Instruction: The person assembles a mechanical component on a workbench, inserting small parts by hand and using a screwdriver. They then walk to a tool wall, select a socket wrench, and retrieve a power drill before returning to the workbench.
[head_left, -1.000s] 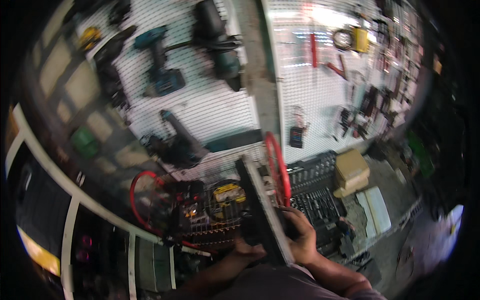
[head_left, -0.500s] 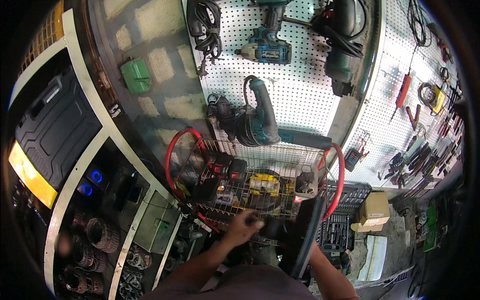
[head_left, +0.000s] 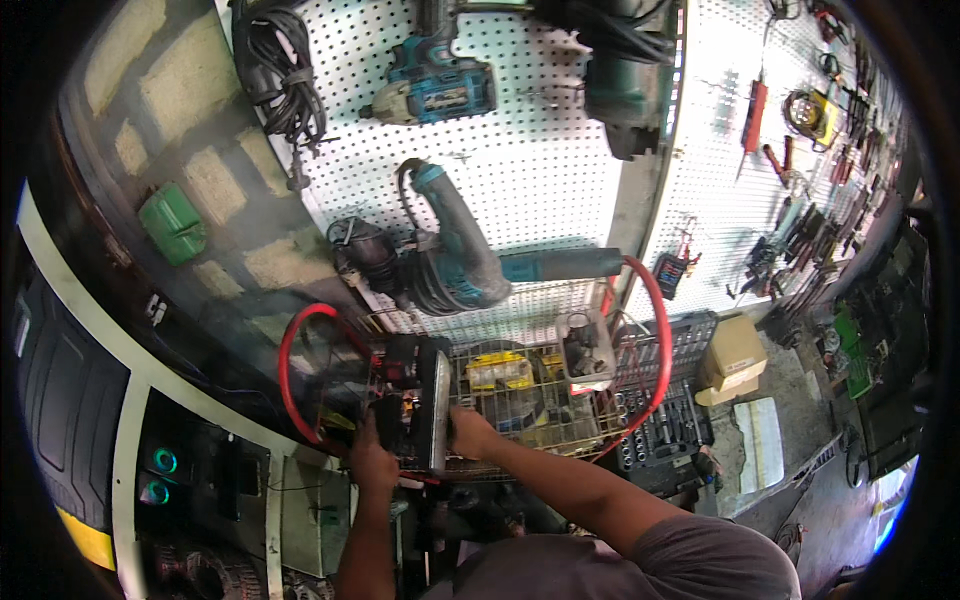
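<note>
Head view: both hands on a black case, upright before a wire basket.
Left hand: gripping the black case's left edge.
Right hand: clasping its right edge.
Advice: keep both grips level, clear of the red hose beyond the left hand.

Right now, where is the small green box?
In the head view, the small green box sits on the block wall at upper left, left of the coiled black cable hanging on the pegboard.
</note>
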